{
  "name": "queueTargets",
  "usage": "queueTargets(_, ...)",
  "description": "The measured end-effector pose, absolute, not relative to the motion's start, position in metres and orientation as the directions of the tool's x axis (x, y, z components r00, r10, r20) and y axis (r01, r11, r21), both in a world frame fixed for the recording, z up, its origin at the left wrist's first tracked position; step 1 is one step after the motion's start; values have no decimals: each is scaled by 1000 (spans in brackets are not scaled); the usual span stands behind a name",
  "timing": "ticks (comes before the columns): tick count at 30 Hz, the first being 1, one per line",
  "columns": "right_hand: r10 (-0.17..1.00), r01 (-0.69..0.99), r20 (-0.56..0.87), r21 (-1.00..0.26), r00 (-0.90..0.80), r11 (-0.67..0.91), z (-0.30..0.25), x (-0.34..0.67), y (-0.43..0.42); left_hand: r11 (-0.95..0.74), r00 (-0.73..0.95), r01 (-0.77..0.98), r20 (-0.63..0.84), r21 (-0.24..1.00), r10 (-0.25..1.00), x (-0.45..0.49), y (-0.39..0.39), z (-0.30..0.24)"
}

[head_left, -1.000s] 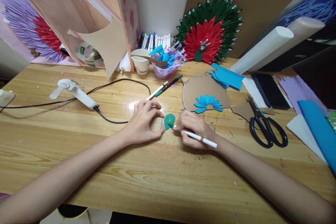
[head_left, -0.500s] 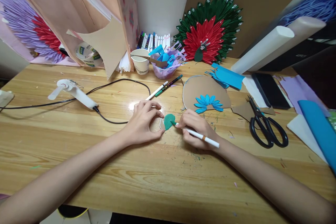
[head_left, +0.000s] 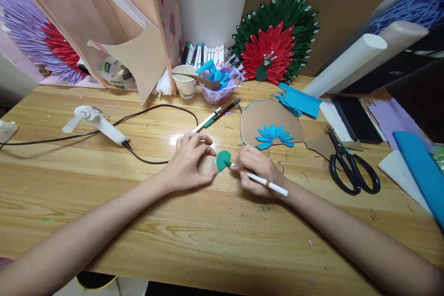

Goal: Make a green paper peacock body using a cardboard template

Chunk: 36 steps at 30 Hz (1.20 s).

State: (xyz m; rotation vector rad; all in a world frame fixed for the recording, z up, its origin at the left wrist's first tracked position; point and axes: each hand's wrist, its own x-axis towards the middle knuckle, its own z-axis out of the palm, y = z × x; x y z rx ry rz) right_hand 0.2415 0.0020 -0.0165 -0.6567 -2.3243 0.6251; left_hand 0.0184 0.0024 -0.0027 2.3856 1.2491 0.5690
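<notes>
My left hand (head_left: 189, 159) presses a small cardboard piece (head_left: 205, 166) flat on the wooden table (head_left: 208, 226), fingers curled around its edge. One end of the piece is coloured green (head_left: 222, 159). My right hand (head_left: 258, 171) grips a white marker (head_left: 267, 184) like a pen, its tip touching the green patch. The two hands sit close together at the table's middle.
Two markers (head_left: 217, 115) lie just beyond my hands. A cardboard half-disc with blue paper petals (head_left: 274, 135) lies to the right, then black scissors (head_left: 350, 166). A white glue gun (head_left: 99, 122) with a black cord lies left. Cups, paper scraps and a red-green paper flower (head_left: 275, 41) stand at the back.
The marker in my right hand shifted slightly over the green patch. My left hand stayed where it was.
</notes>
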Motion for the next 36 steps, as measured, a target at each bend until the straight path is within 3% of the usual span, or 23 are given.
queueTargets(4,561,256,460,-569,-689,782,-16,242,2,-533,525,674,176,511,833,18,3,-3)
queueTargets(7,678,359,497,-592,-542,721,-16,243,3,-540,539,671,167,508,826,18,3,-1)
queueTargets(11,791,490,407,-627,-456,605,-17,241,3,-559,566,667,154,492,810,18,2,3)
queueTargets(18,772,514,421,-578,-477,633,-17,240,-1,-540,532,675,175,502,828,17,3,0)
queueTargets(25,723,386,397,-648,-565,657,-14,242,-3,-483,462,738,170,470,871,21,-6,2)
queueTargets(30,878,157,215,-939,-428,307,-16,243,-4,-435,426,774,130,460,895,34,-24,-4)
queueTargets(32,911,52,159,-980,-380,193,-17,242,-4,-412,399,786,130,461,908,38,-26,-6)
queueTargets(36,916,11,148,-986,-372,164,-17,242,-2,-411,423,733,110,542,899,36,-24,-5)
